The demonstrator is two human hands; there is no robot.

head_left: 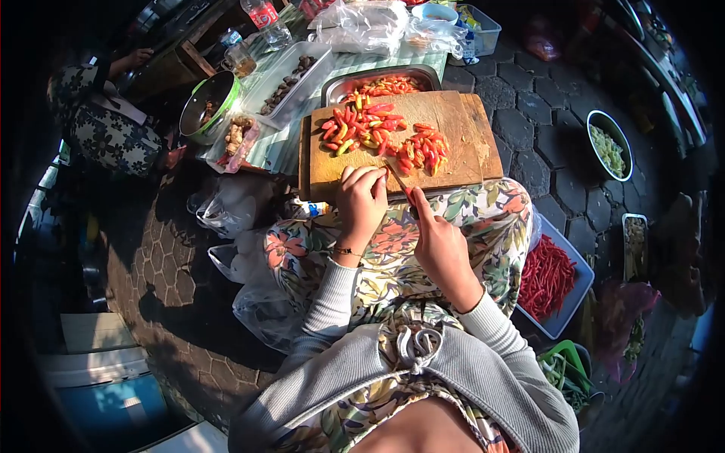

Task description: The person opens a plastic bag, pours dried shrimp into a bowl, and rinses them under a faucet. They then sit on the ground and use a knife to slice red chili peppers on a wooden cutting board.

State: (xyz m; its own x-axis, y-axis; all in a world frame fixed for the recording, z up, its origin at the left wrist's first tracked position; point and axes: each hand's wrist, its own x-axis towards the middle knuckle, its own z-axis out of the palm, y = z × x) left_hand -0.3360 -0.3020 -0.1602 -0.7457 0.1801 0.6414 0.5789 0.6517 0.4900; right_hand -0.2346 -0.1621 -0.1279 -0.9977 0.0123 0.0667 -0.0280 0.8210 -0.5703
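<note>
A wooden cutting board (461, 121) lies across my lap, bearing a pile of whole red and yellow chilies (362, 124) and a pile of cut ones (423, 151) to its right. My right hand (438, 241) is closed round the handle of a knife (400, 181), whose blade points up-left over the board's near edge. Beside the blade, my left hand (362, 198) rests at the board's near edge with fingers curled together; what they hold, if anything, is hidden. Behind the board a metal tray (430, 73) holds more cut chilies.
Left of the board are a plastic tub (317, 64) and a green-rimmed bowl (198, 113). A blue tray (575, 294) of long red chilies lies at my right, with a bowl (593, 121) beyond. Another person (113, 136) is at the upper left.
</note>
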